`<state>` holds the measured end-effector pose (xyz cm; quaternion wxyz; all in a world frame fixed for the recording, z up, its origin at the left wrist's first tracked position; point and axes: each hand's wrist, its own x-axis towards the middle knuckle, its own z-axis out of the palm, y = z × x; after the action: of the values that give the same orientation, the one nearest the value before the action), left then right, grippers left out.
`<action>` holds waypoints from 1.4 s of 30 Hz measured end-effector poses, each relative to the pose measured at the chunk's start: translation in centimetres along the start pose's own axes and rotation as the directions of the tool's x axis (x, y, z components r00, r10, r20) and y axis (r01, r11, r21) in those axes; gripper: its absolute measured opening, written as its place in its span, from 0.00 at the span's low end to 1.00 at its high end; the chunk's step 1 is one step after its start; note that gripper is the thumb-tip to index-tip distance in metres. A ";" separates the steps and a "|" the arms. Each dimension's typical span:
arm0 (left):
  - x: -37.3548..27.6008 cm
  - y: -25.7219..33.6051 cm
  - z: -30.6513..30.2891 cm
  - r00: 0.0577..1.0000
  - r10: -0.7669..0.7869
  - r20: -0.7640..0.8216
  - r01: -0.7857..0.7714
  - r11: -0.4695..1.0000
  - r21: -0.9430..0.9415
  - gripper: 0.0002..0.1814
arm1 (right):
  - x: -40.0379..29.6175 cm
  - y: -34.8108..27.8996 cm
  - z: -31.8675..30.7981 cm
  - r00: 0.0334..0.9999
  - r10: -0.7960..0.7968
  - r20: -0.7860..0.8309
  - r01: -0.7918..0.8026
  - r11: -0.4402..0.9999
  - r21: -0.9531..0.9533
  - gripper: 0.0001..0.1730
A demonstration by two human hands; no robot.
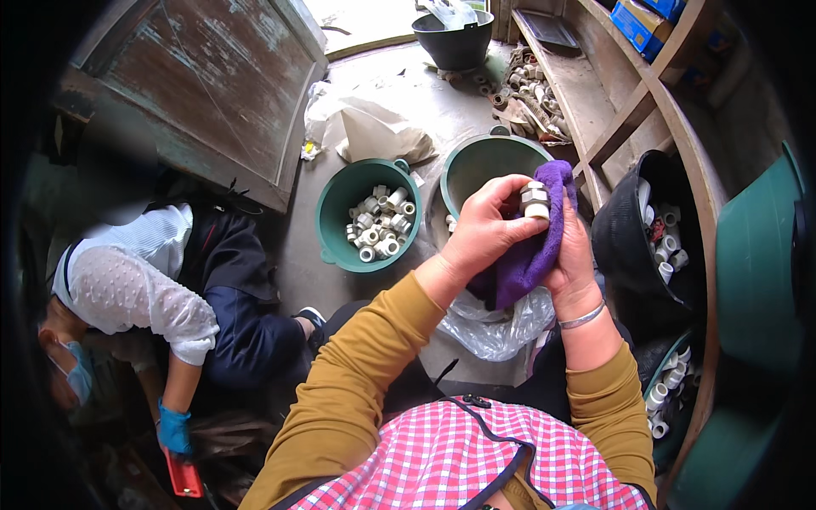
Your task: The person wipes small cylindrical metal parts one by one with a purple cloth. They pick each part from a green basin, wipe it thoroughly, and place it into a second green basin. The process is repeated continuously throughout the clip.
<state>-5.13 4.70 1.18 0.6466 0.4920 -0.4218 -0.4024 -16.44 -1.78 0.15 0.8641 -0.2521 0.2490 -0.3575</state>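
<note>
My left hand (494,220) grips a white plastic pipe fitting (535,203) with a metal hex nut at its upper end. Against the fitting's right side lies a purple cloth (532,264), bunched up and held by my right hand (569,255). Both hands are close together above a green basin (456,159), whose inside is partly hidden by them. To the left stands another green basin (325,210) with several similar fittings (382,223) heaped in it. Clear plastic sheeting (503,325) hangs below the cloth.
A co-worker (146,274) with a blue glove and a red tool (183,475) crouches at left. Black buckets (612,204) of fittings stand at right by wooden shelving (682,127). White sacking (376,131), loose fittings (535,89) and a dark bucket (454,48) lie toward the doorway.
</note>
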 end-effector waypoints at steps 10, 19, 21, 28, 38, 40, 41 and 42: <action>0.2 0.9 -1.1 0.998 0.014 0.057 -0.010 0.998 -0.068 0.26 | -0.5 -1.2 1.0 0.986 -0.088 0.139 0.112 0.978 -0.176 0.16; 0.2 0.2 -2.0 0.974 0.171 0.145 -0.215 0.898 0.385 0.33 | -1.7 -1.3 1.1 0.981 -0.088 0.171 0.123 0.970 -0.210 0.20; -0.1 0.8 -1.1 0.990 0.033 0.138 -0.017 0.993 -0.116 0.33 | -1.8 -1.4 0.7 0.980 -0.073 0.185 0.103 0.982 -0.158 0.19; 0.6 1.1 -1.2 0.977 -0.095 0.190 0.116 0.988 -0.104 0.31 | -1.8 -1.8 0.8 0.944 -0.304 0.126 0.329 0.888 -0.321 0.19; 0.5 1.6 -0.6 0.856 0.470 0.216 -0.453 0.479 0.752 0.38 | -2.0 -2.6 0.6 0.952 -0.216 0.215 0.293 0.840 -0.456 0.18; -0.3 1.2 0.0 0.812 0.517 0.272 -0.489 0.346 0.801 0.33 | -2.0 -1.3 1.1 0.937 -0.301 0.174 0.347 0.770 -0.535 0.16; -0.5 1.2 0.2 0.817 0.510 0.269 -0.488 0.363 0.794 0.32 | -1.8 -1.3 0.9 0.961 -0.251 0.120 0.278 0.853 -0.442 0.15; -0.5 1.2 0.4 0.826 0.495 0.270 -0.485 0.379 0.788 0.32 | -1.6 -1.5 0.6 0.978 -0.197 0.072 0.210 0.917 -0.340 0.14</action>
<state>-5.49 5.25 2.38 0.4252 0.5918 -0.6823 0.0584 -17.78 -1.42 1.94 0.7687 -0.4309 0.2647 -0.3915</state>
